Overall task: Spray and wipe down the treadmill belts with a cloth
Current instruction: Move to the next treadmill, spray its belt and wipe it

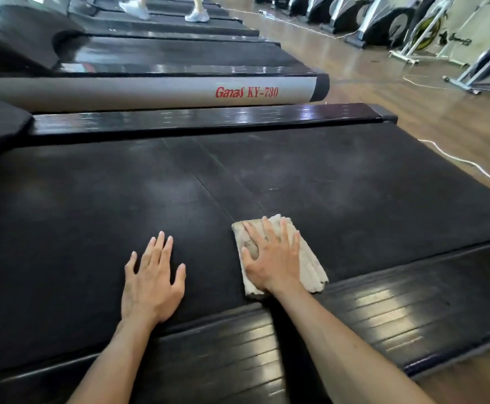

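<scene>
Head view shows your right hand (271, 258) spread flat on a folded, grubby beige cloth (302, 258), fingers straight and pressing it down onto the black treadmill belt (238, 170). The cloth lies near the belt's close edge, its lower corner just reaching the ribbed side rail (369, 313) under your forearms. Your left hand (152, 278) rests palm-down on the bare belt just beside the cloth, fingers fanned out and relaxed, holding nothing. Beyond the belt runs its far glossy rail (209, 121), then the grey side of the next treadmill (150, 93) (red lettering reads "Ganas KY-730"). Further up the row, two white trainers (197, 15) stand on another treadmill. A white cable (465, 161) trails over the wooden floor (383, 83) to the right.
</scene>
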Action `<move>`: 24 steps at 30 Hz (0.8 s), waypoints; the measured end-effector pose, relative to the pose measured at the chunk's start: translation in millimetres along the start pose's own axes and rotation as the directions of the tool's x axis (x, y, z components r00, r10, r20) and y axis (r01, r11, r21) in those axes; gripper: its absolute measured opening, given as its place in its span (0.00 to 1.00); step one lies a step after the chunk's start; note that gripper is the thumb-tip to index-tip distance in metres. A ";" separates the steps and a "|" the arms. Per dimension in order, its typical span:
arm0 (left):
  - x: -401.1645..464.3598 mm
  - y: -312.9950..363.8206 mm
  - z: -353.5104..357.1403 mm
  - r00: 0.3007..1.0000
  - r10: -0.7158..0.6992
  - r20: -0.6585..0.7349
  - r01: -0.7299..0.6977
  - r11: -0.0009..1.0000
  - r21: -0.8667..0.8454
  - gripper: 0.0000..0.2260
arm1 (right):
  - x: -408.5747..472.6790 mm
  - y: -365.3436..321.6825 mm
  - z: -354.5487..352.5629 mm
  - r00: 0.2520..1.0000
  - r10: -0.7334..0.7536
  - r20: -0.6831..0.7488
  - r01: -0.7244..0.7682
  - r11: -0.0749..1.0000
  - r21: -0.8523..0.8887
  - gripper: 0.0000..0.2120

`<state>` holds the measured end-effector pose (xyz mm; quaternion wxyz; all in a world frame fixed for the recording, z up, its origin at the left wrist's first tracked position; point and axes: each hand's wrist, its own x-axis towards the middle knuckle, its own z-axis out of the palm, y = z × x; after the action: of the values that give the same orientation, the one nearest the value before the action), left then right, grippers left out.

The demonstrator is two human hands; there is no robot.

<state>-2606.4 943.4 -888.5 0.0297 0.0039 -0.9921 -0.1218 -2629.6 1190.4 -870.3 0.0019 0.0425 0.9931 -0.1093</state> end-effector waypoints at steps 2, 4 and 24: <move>-0.4 0.9 -1.3 1.000 0.001 0.000 -0.001 1.000 0.022 0.31 | 5.3 -11.1 0.3 1.000 0.016 0.011 -0.016 1.000 -0.010 0.29; 1.4 1.0 -1.6 1.000 0.000 -0.004 0.000 1.000 0.021 0.30 | 12.2 -23.5 -0.3 1.000 0.004 0.016 -0.004 1.000 -0.017 0.29; 3.7 -0.3 1.4 1.000 0.007 -0.006 -0.007 1.000 0.021 0.30 | 15.1 -44.7 2.9 0.984 -0.163 0.070 0.161 0.986 0.031 0.29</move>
<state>-2610.2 943.4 -889.7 0.0331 0.0012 -0.9932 -0.1115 -2648.4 1147.6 -863.6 0.0285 -0.0424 0.9911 -0.1232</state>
